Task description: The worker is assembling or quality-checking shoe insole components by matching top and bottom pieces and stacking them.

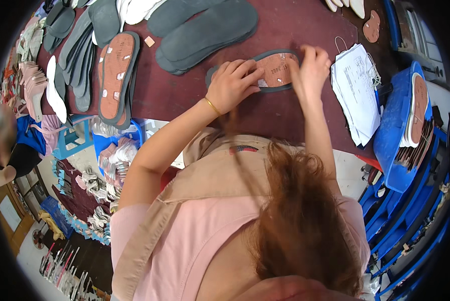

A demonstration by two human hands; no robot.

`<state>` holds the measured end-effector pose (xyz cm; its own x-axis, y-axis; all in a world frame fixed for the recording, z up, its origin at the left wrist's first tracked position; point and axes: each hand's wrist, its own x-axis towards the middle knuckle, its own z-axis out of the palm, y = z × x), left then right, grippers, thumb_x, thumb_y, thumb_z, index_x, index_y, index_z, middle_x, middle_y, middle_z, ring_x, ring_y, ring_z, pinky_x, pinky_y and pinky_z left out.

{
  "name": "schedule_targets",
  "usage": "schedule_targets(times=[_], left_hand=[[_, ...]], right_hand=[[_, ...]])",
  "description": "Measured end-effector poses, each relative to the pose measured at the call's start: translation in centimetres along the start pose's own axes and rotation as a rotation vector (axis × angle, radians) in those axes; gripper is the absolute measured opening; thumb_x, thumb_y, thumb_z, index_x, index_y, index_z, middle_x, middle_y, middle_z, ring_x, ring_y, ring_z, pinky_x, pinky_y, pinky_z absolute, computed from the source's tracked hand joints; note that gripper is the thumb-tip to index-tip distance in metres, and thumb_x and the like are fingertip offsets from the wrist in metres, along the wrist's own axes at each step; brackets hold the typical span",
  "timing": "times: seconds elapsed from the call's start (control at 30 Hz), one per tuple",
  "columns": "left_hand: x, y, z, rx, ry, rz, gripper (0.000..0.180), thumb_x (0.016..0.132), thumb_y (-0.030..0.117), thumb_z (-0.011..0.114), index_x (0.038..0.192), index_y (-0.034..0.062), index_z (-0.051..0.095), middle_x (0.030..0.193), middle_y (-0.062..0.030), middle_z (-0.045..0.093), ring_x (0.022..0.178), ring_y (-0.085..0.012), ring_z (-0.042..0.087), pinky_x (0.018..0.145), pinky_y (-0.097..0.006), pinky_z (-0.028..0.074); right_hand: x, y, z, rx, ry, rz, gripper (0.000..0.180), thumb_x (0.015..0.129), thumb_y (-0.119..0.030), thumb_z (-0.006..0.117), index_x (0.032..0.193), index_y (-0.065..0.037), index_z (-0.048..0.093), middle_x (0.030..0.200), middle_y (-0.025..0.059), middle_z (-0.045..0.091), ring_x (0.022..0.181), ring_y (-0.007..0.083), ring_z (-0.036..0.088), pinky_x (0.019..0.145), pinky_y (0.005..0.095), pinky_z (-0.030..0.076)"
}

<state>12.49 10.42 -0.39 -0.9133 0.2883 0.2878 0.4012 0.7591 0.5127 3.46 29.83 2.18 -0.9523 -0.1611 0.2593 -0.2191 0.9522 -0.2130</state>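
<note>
The sole piece [275, 70], a dark grey sole with a reddish-brown board on its face, lay between my two hands on the maroon surface [169, 103], right in front of me. The board carried dark printed marks and small whitish patches. My left hand [233, 83] lay over the sole's left end, fingers bent and slightly spread across it; I could not tell whether they gripped it or only rested there. My right hand [307, 70] was at the other end, thumb and fingers parted and curved around the tip; whether they pinched the edge I could not tell either. A thin gold bracelet [212, 106] circled my left wrist.

Just beyond the sole lay a pile of dark grey soles [205, 37], with a small tan square [149, 41] near its left side. Further left lay a stack of board-faced soles [117, 80], and next to it a fanned row of grey pieces [79, 62]. To the right of my right hand were white papers [355, 95], and past them a blue bin [391, 118] with white and brown insole pieces [418, 115].
</note>
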Motion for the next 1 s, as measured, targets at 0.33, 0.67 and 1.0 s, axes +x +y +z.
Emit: schedule_targets(times=[0.33, 0.67, 1.0], left_hand=[[0.3, -1.5, -1.7, -0.097, 0.084, -0.094, 0.038, 0.072, 0.021, 0.073, 0.107, 0.0146, 0.060, 0.102, -0.0087, 0.060, 0.099, -0.0317, 0.055, 0.082, -0.042, 0.046], [-10.1, -8.8, -17.3, 0.875, 0.290, -0.578, 0.042, 0.079, 0.028, 0.074, 0.118, 0.0135, 0.065, 0.111, -0.0116, 0.062, 0.101, -0.0303, 0.057, 0.085, -0.038, 0.046], [-5.5, -5.4, -6.0, 0.252, 0.278, -0.183, 0.034, 0.081, 0.022, 0.069, 0.111, 0.0084, 0.062, 0.110, -0.0084, 0.060, 0.098, -0.0290, 0.056, 0.082, -0.039, 0.046]], right_hand=[[3.5, -0.9, 4.4, 1.380, 0.273, 0.510, 0.027, 0.091, -0.015, 0.062, 0.111, 0.000, 0.053, 0.099, 0.0051, 0.058, 0.089, 0.0126, 0.054, 0.081, 0.0260, 0.046], [6.5, -12.6, 6.3, 0.333, -0.256, -1.058, 0.007, 0.076, -0.011, 0.069, 0.081, -0.007, 0.067, 0.088, 0.0067, 0.064, 0.088, 0.0230, 0.063, 0.074, 0.0325, 0.053], [6.6, -16.8, 5.3, 0.173, -0.352, -1.041, 0.013, 0.071, -0.014, 0.063, 0.075, -0.004, 0.069, 0.076, 0.0160, 0.067, 0.076, 0.0307, 0.068, 0.065, 0.0404, 0.054]])
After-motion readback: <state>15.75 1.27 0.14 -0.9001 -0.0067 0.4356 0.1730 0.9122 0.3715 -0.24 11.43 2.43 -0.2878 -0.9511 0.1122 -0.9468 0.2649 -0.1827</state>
